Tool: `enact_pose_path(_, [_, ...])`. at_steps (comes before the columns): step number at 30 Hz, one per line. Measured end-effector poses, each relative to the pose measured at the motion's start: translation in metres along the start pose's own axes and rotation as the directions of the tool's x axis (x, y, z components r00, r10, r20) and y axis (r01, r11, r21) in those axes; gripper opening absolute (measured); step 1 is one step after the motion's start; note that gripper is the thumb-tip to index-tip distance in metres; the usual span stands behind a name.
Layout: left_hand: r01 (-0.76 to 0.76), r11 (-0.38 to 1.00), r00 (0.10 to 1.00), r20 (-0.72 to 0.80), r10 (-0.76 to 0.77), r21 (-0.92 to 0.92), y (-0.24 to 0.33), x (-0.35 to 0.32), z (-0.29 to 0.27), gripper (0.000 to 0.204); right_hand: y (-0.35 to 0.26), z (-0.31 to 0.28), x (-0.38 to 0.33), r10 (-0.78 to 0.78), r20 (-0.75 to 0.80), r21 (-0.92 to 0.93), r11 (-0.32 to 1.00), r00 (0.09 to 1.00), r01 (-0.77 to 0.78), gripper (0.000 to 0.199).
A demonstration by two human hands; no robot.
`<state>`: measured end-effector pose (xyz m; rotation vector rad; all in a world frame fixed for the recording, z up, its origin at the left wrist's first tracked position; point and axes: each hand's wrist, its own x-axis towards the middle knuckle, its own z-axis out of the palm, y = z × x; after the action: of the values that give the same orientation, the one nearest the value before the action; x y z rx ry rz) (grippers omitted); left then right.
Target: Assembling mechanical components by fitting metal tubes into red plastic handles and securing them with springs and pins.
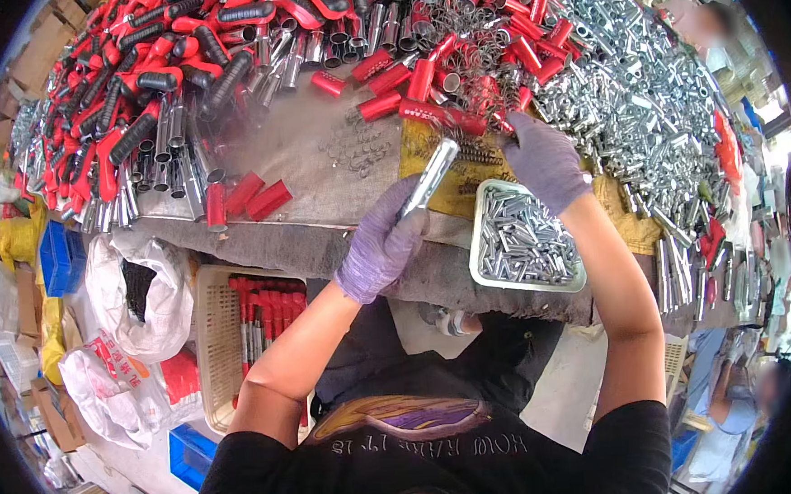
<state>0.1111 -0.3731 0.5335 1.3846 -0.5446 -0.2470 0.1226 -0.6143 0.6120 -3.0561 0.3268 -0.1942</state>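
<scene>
Tube (429, 177), shiny silver and tilted, clamped in your gloved left hand (380, 243) over the bench (273, 164).
Your right hand (544, 158)'s up at the red sleeves (442, 117), can't tell if it's gripping one; white tray (529, 285) of metal bits (522, 239) just below it.

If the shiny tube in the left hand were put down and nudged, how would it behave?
The tube would likely roll, looking round. Its metallic look suggests it is stiff, and its glossy surface may be slippery.
</scene>
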Motion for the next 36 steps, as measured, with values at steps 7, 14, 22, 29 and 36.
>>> enact_pose_path(7, [0.045,0.997,0.998,0.048,-0.043,-0.055,-0.004,-0.004,0.002,0.045,0.034,-0.035,-0.010,-0.092,-0.112,0.305,0.944,0.989,0.123,0.034])
enact_pose_path(14, [0.153,0.985,0.987,0.061,-0.148,-0.074,-0.003,-0.001,0.000,0.044,0.045,-0.021,-0.021,-0.182,-0.067,0.374,0.907,0.981,0.194,0.028])
enact_pose_path(22, [0.098,0.991,0.994,0.055,-0.093,-0.095,0.001,-0.001,0.005,0.041,0.026,-0.017,-0.019,-0.214,-0.005,0.416,0.888,0.977,0.197,0.033])
enact_pose_path(29, [0.154,0.982,0.987,0.069,-0.147,-0.110,-0.005,-0.001,0.002,0.042,0.026,-0.006,0.042,0.083,-0.029,0.078,0.994,0.996,-0.081,0.046])
enact_pose_path(36, [0.183,0.983,0.982,0.052,-0.182,-0.021,-0.001,-0.001,0.004,0.045,0.046,0.002,0.047,0.134,0.050,0.084,0.987,0.990,-0.138,0.047])
